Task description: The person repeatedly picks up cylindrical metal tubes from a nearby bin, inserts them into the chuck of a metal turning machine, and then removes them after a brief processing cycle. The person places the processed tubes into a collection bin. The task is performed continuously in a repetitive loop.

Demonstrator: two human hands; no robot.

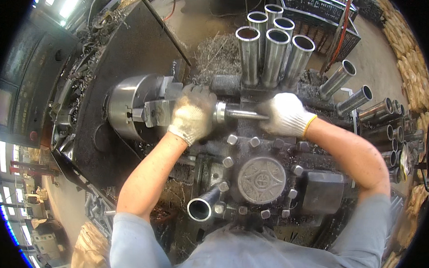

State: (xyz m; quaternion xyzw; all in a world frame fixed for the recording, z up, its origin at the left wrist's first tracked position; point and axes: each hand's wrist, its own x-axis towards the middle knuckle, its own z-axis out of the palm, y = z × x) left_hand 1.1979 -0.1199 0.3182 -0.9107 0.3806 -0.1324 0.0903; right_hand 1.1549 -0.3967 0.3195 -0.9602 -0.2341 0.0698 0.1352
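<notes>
My left hand [194,111], in a soiled white knit glove, is closed round a metal tube [220,113] beside the jaws [152,113] of a lathe chuck [124,106]. The tube's bright end ring shows past my fingers; the glove hides the rest. From that ring a slim steel rod [246,115] runs right, into my right hand [288,114]. This hand, also gloved, has its fingers wrapped round the rod's far end. Motion smears both gloves slightly. Whether the rod sits inside the tube or only touches it, I cannot tell.
A square tool turret [262,180] with several bolts stands close to my body, a tube [200,208] lying beside it. Behind the right hand several steel tubes [276,55] stand upright; more tubes [388,110] lean at right. Black crates [320,19] and metal shavings [220,55] lie beyond.
</notes>
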